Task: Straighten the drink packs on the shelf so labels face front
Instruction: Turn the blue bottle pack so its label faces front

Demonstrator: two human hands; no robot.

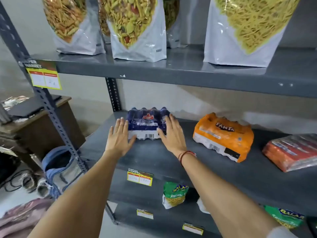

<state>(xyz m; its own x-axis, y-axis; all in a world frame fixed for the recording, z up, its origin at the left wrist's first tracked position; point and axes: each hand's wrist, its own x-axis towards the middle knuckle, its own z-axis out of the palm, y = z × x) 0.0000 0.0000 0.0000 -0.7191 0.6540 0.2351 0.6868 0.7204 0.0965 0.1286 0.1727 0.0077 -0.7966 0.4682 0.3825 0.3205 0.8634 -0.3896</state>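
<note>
A dark blue drink pack [147, 123] lies at the left of the grey middle shelf [188, 162], its red logo and barcode facing me. My left hand [120, 137] rests flat against its left side with fingers spread. My right hand [172, 134] presses flat on its right side, thumb on the front edge. An orange Fanta pack [223, 136] lies further right, turned at an angle. A red-orange pack [293, 152] lies skewed at the far right edge.
Large snack bags [139, 30] stand on the shelf above. Green snack packets [174, 194] sit on the shelf below. The upright post [46, 103] with price tags stands left. A wooden table [34, 121], a blue bag [56, 162] and cables are on the floor side.
</note>
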